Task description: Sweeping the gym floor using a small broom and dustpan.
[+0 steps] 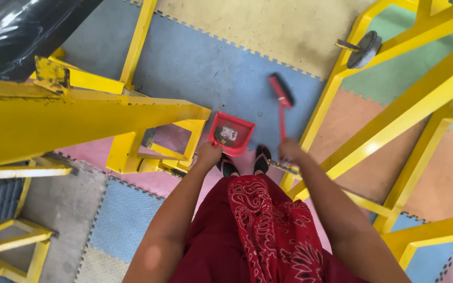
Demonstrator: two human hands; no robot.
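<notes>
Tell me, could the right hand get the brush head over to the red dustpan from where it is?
Probably yes. The right hand holds the red brush, and only bare blue floor mat lies between its head and the dustpan in the left hand.

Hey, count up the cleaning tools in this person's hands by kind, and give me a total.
Red dustpan, in the left hand: 1
Red brush, in the right hand: 1
Total: 2
</notes>
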